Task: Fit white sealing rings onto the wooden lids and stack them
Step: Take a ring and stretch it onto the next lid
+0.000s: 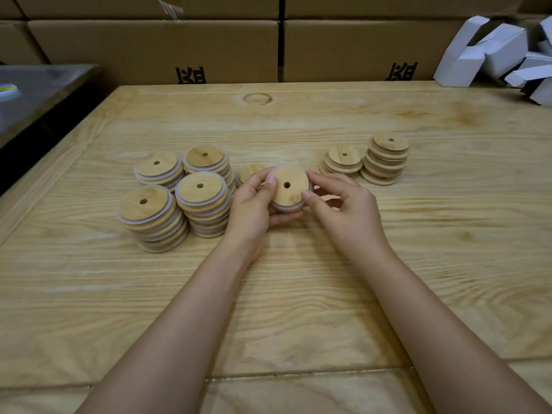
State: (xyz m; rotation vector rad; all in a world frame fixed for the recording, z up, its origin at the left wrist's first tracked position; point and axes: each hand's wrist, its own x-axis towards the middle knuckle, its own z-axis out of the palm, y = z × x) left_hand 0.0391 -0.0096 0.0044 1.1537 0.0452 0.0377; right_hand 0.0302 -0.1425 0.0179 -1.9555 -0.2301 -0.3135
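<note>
With finished stacks (179, 201) at the left of the desk (298, 294), fingers (270, 182) of my left hand (254, 207) grasp the wooden lid (289, 186) over its middle while my right hand (343, 210) pinches the white ring (285, 208), which could twist or pop off if I press unevenly.

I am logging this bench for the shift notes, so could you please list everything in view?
Wooden lid with white sealing ring: one, tan, held above the table centre.
Ringed lid stacks: four, tan and white, table left.
Partly hidden lid stack: one, tan, just left of the held lid.
Bare lid stacks: two, tan, table right.
Table: one, pale wood, beneath everything.
Cardboard boxes: several, brown, behind the table.
Small cartons: several, white, far right.
Left hand: one, gripping the lid.
Right hand: one, pinching its rim.
</note>
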